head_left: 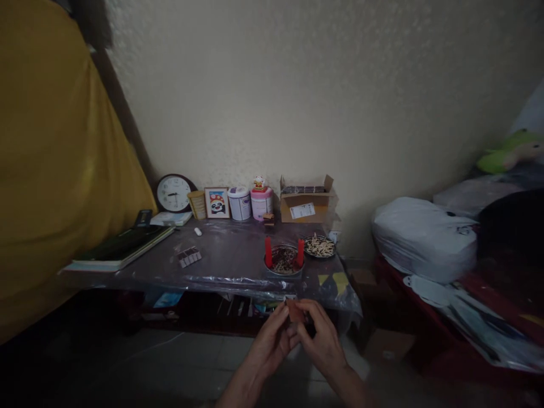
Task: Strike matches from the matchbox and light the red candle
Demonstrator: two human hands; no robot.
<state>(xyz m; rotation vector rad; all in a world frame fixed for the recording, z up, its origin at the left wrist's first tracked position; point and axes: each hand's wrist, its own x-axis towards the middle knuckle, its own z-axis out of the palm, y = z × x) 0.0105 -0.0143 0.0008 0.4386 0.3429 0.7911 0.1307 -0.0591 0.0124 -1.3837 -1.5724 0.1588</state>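
Observation:
My left hand (273,335) and my right hand (319,336) meet in front of the table's near edge. Between their fingers is a small brown matchbox (295,313), gripped from both sides; part of it is hidden by the fingers. Just beyond the hands, a round bowl (284,273) holds dark-tipped bits that look like match heads, with a red candle (268,253) on its left and another red candle (300,253) on its right. To its right a plate of loose matchsticks (319,247) lies near the table's right end.
The plastic-covered table (229,243) carries a bundle of small boxes (189,256) and an open cardboard box (306,205). Tins (239,204), a framed panda picture (217,203) and a clock (174,193) line the wall. White bags (425,238) are piled at right; a yellow cloth (63,158) hangs left.

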